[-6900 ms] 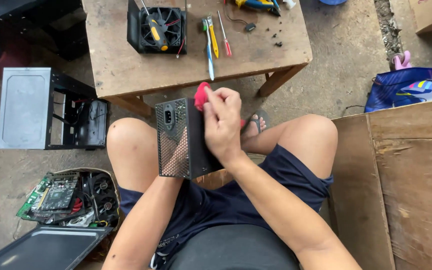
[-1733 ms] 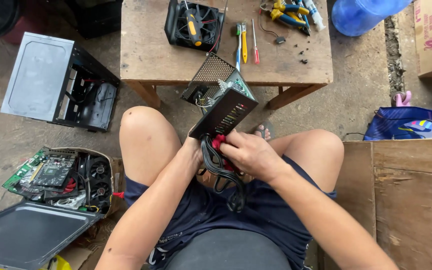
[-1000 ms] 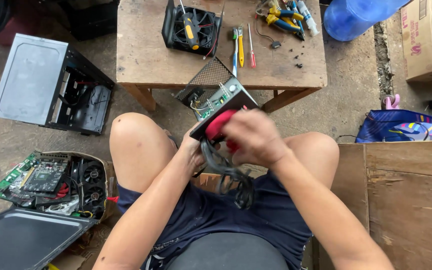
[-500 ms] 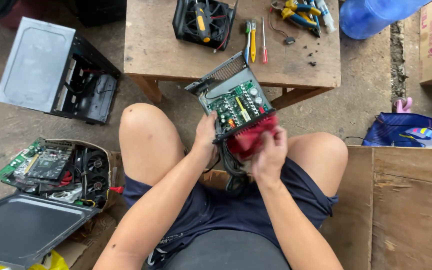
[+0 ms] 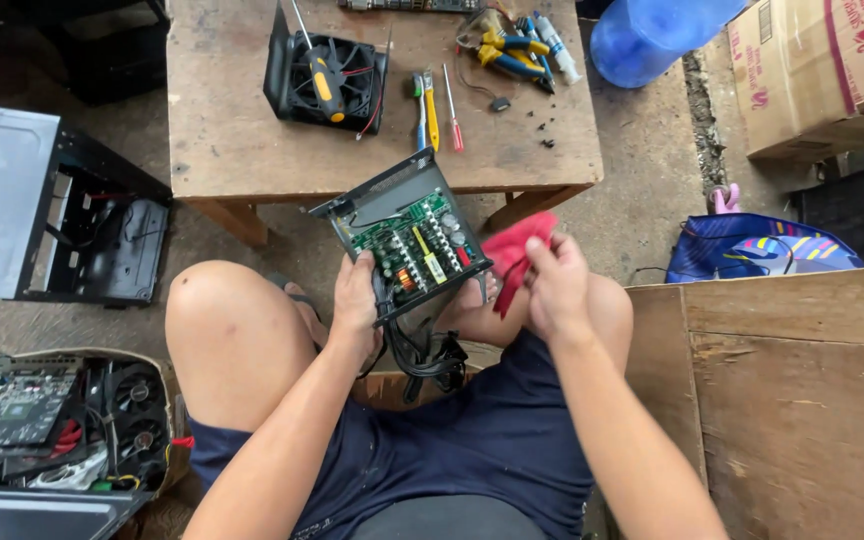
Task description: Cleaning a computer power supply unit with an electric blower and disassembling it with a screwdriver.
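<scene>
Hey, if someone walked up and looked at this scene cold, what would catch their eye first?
Most likely the opened power supply at the centre, its green circuit board bared, held by the left hand above the person's knees. Next comes the bright red cloth gripped in the right hand just beside it. Behind them, on the wooden table, a black fan lies with a yellow-handled screwdriver across it.

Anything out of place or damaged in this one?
The power supply in the left hand is open, its circuit board bare. A screwdriver lies across the loose fan on the table. No damage shows.
</scene>
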